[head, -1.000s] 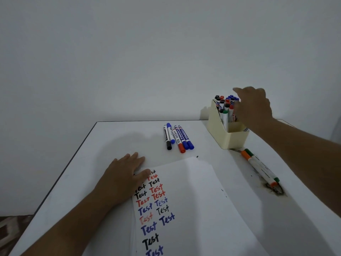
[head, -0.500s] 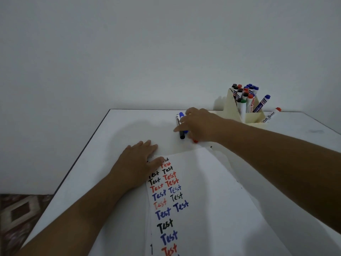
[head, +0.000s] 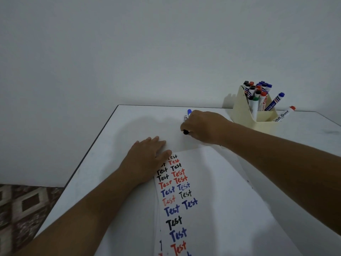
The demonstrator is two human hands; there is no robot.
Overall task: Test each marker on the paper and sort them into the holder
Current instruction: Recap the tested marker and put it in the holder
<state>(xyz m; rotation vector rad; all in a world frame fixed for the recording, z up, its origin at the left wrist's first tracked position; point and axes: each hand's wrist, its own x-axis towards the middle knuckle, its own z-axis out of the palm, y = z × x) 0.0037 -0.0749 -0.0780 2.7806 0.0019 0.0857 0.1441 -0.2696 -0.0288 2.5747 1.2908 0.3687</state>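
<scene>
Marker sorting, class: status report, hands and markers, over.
Left hand flat, pinning paper. Right hand curled over loose markers, grip on black-capped marker. Holder full, off right. Nothing in the way.

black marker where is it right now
In the head view the black marker lies on the table centre-right, under the right hand, whose fingers curl over it, just beyond the paper and beside a blue marker.
</scene>
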